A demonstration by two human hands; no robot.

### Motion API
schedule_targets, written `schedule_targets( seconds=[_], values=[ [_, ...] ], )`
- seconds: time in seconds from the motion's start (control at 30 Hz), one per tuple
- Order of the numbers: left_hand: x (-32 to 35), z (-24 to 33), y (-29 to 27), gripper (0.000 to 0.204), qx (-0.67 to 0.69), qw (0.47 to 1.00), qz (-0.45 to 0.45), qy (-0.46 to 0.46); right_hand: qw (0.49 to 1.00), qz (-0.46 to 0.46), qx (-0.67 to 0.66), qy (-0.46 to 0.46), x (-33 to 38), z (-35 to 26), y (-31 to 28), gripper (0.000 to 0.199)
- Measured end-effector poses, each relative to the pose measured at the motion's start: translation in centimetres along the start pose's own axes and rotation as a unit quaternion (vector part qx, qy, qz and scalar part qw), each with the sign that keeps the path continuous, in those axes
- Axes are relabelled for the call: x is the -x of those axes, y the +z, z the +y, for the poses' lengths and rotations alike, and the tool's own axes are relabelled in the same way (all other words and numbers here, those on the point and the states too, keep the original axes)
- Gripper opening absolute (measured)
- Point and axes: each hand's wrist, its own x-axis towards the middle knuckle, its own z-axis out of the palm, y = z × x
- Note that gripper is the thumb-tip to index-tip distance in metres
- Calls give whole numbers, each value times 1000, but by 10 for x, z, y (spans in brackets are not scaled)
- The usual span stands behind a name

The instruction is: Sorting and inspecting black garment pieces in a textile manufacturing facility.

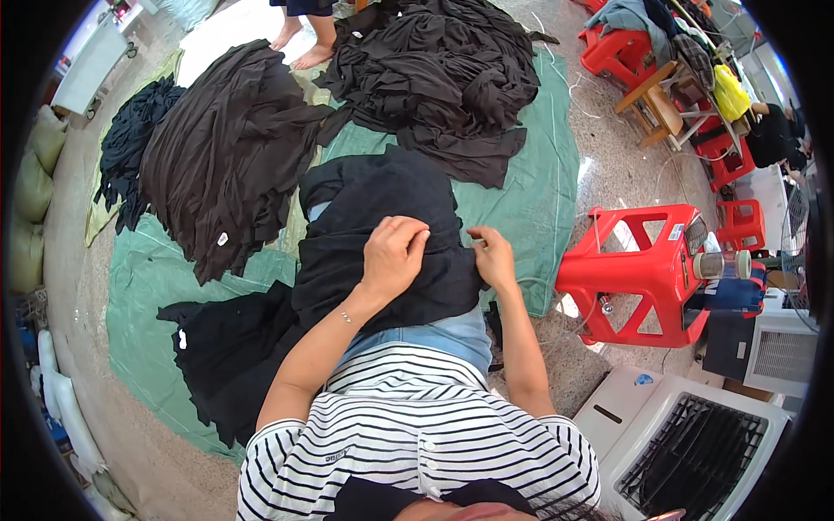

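Black cloth (443, 276) over our lap (459, 335), dark pile (434, 74) up ahead.
Our left hand (393, 254) curls fingers over it, right hand (493, 258) bends at its edge; can't tell if either's pinching.

The black cloth (382, 300) hides most of the wearer's jeans (465, 337). Over it, whether the left hand (393, 256) and right hand (496, 260) pinch fabric cannot be told. Beyond it, the top edge crops a standing person (323, 33); left of it, a white tag (222, 239) is too small to read.
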Motion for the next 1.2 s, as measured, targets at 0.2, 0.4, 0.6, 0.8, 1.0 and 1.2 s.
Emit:
schedule_targets(
  seconds=[0.2,0.4,0.6,0.8,1.0,1.2],
  values=[
    [29,17,3,36,-51,992,-116,26,972,-125,-179,84,-6,23,9,10],
    [49,7,-5,37,-45,988,-143,47,961,-100,-238,97,17,16,3,6],
    [44,3,2,25,-40,987,-144,51,971,-52,-217,86,39,3,-11,9],
    [35,18,10,13,31,995,-93,29,990,81,-80,89,57,29,-60,13],
    [13,16,39,24,-43,992,-90,76,875,478,51,48,53,35,-178,7],
    [10,17,44,37,-135,974,-176,53,675,630,383,32,45,68,-313,5]
  ],
)
